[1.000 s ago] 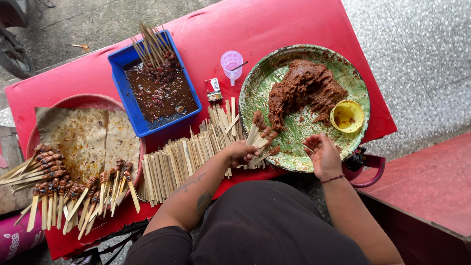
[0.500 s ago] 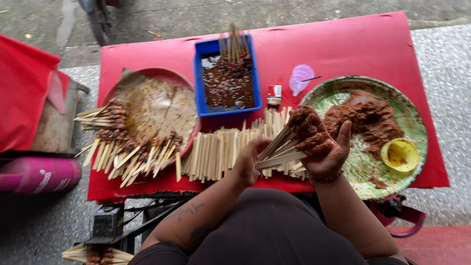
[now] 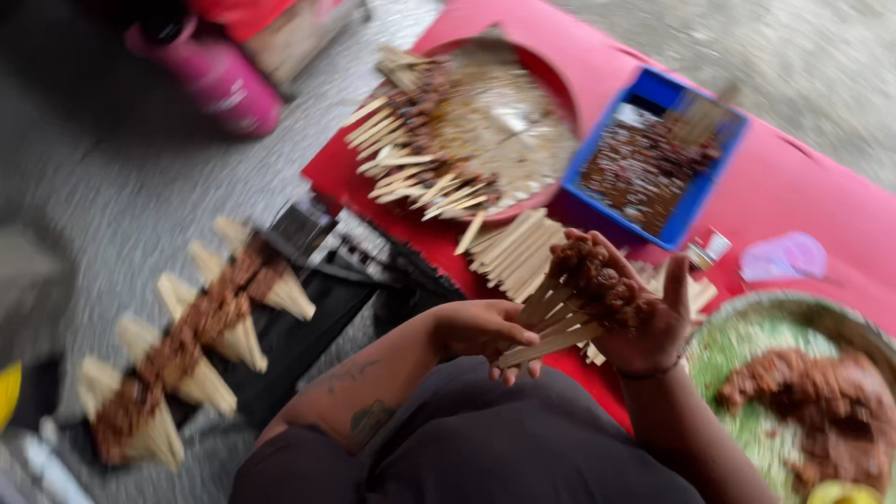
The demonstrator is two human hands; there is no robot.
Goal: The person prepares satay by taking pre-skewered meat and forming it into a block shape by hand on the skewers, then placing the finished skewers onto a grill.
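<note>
the view is motion-blurred throughout; edges and small detail are unreliable.

far left, on the ground: finished bundles (image 3: 187,345) of meat-tipped sticks lie fanned in a row on a dark sheet. how many sticks are in each cannot be told. a pink bottle (image 3: 219,79) lies above them, partly cut off by blur.

centre: the left hand (image 3: 485,331) is closed around the bare lower ends of a small sheaf of skewers (image 3: 569,313), fingers curled under, thumb on top. the sheaf is held in the air over the near edge of the red table (image 3: 821,205), between the two hands.

handling, as judged: the sticks are light, thin and stiff, likely to splinter or snap if bent. the meat at the tips looks soft, wet and greasy, so it would smear or slide under pressure. the dry bare ends are the safe place to take hold; the meat end suits only a loose, moulding grip.

the right hand (image 3: 644,322) cups the meat end of the sheaf, fingers spread and wrapped loosely around it. how firmly it presses cannot be told.

behind the hands: a round tray (image 3: 551,79) holds laid-out skewers, a pile of bare sticks (image 3: 513,247) lies on the table, and a blue tub (image 3: 691,210) holds dark pieces with sticks standing in it.

right: a green-lined tray (image 3: 737,350) carries a meat mound (image 3: 821,397), cut off by the frame edge. a pale lid (image 3: 784,257) lies beyond it.
</note>
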